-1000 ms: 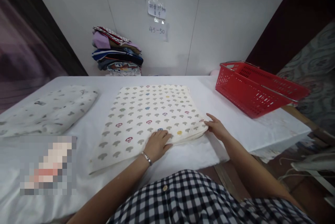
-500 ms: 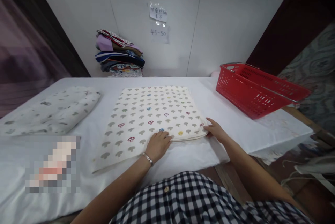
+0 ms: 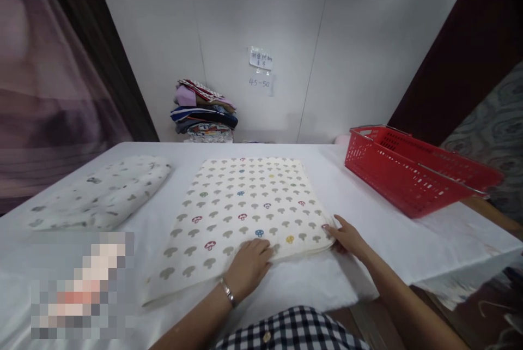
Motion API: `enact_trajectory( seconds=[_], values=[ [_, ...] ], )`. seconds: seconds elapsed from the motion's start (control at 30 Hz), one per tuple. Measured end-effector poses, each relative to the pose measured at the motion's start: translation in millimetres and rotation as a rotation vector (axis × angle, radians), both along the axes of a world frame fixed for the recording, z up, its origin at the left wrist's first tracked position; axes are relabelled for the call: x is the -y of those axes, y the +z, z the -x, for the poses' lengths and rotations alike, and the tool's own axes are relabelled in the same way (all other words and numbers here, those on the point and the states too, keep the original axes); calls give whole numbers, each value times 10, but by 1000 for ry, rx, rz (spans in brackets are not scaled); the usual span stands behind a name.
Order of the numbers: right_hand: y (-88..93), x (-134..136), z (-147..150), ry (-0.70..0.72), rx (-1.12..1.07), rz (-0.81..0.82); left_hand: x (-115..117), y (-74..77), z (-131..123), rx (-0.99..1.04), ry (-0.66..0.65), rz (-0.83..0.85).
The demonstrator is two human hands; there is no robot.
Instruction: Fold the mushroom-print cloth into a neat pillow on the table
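A folded cream cloth (image 3: 245, 208) printed with small mushrooms lies flat in the middle of the white table (image 3: 368, 213). My left hand (image 3: 248, 267), with a thin bracelet at the wrist, rests on the cloth's near edge, fingers curled over it. My right hand (image 3: 348, 237) touches the cloth's near right corner, its fingers tucked at the edge of the layers.
A second folded spotted cloth (image 3: 102, 197) lies at the left. A red plastic basket (image 3: 412, 173) stands at the right. A stack of folded coloured fabrics (image 3: 204, 113) sits against the back wall under a paper note (image 3: 260, 59). A blurred patch covers the near left.
Both hands stay at the cloth's near edge and corner. The camera has tilted up, so everything sits lower in the picture and more wall shows.
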State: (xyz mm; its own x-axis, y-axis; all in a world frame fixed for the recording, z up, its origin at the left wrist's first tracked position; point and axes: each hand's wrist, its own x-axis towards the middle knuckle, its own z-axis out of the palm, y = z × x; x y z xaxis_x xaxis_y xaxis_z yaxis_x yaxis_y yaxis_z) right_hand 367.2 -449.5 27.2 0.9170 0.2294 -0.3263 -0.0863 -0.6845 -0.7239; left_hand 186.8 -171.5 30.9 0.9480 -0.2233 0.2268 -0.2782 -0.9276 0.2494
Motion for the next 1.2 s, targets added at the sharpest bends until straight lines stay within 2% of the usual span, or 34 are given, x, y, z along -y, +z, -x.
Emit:
enact_trajectory(
  seconds=[0.13, 0.23, 0.37, 0.57, 0.67, 0.77, 0.87, 0.97, 1.07, 1.2],
  values=[
    [-63, -10, -96, 9, 222, 198, -157, 2, 135, 29, 63, 33],
    [-117, -47, -160, 14, 267, 242, -296, -4, 241, 51, 106, 18],
    [-157, -108, -206, 3, 255, 163, -446, -66, 337, 60, 169, -20],
    [-96, -72, -105, -82, 149, -14, -680, -159, 404, 43, 314, -97],
    [-130, 4, -17, -44, 119, -3, -768, -144, 482, 24, 279, -70],
    [-181, 85, 24, 48, 166, 128, -807, -136, 596, 27, 210, -28],
    [-159, 110, -3, 81, 275, 280, -846, -130, 698, 52, 165, 8],
    [-69, 25, -94, 77, 454, 267, -942, -97, 738, 102, 154, 43],
    [14, -174, -244, 119, 585, 129, -1139, -69, 715, 177, 289, 65],
    [40, -532, -561, 149, 599, -34, -1508, -150, 724, 201, 602, 17]
  ],
)
